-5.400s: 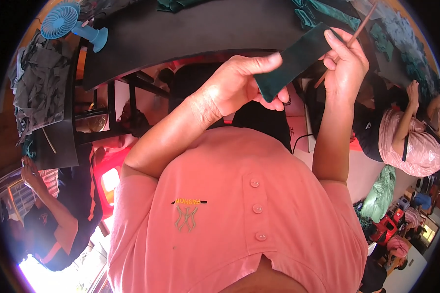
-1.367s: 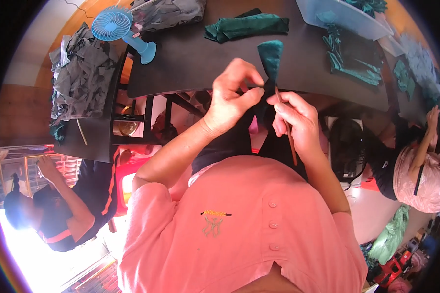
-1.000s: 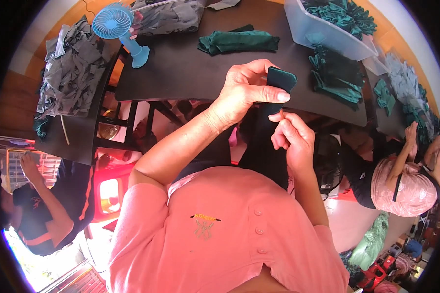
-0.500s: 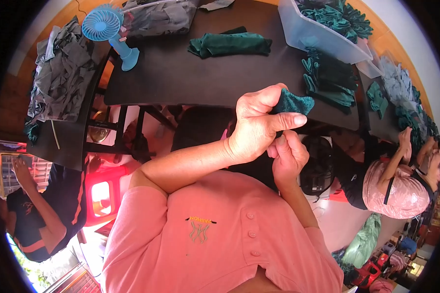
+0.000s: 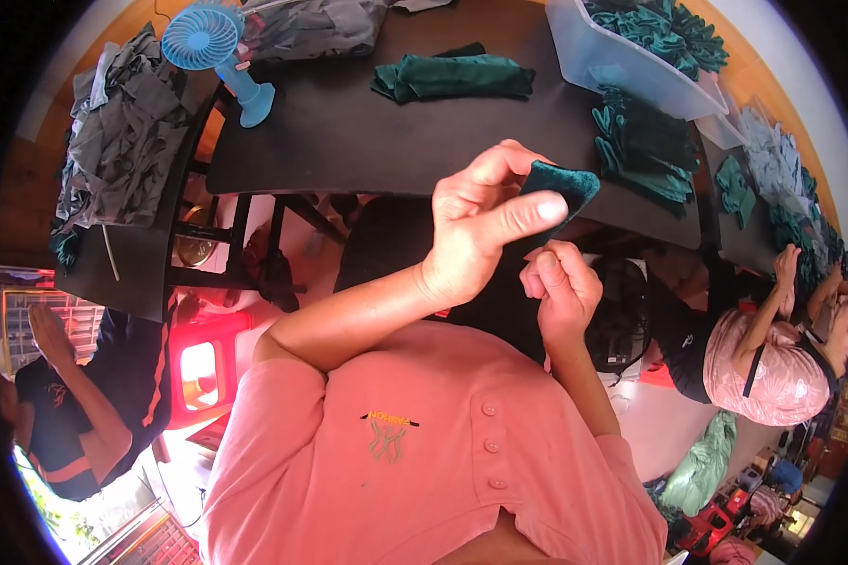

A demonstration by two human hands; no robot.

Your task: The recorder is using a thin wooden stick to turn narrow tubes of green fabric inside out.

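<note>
A small piece of dark green velvet cloth [image 5: 577, 188] is pinched between the thumb and fingers of my left hand [image 5: 481, 226], held up in front of my chest. The cloth folds over the fingers, and its lower part runs down behind the thumb. Just below it, my right hand [image 5: 563, 287] is closed with thumb and fingertips pressed together. Whatever those fingertips hold, if anything, is hidden. Beyond my hands, a folded bundle of green velvet [image 5: 454, 77] lies on the black table [image 5: 320, 141].
On the table stand a blue fan [image 5: 224, 56] and a clear plastic bin [image 5: 622, 71] of green velvet pieces. A green velvet stack [image 5: 645, 146] lies near the bin. Grey cloth [image 5: 122, 132] is heaped at left. Co-workers sit left [image 5: 80, 405] and right [image 5: 763, 363].
My right hand has moved slightly down and away from the left thumb. The left hand has shifted a little left and up, and the cloth now stands flatter and more upright.
</note>
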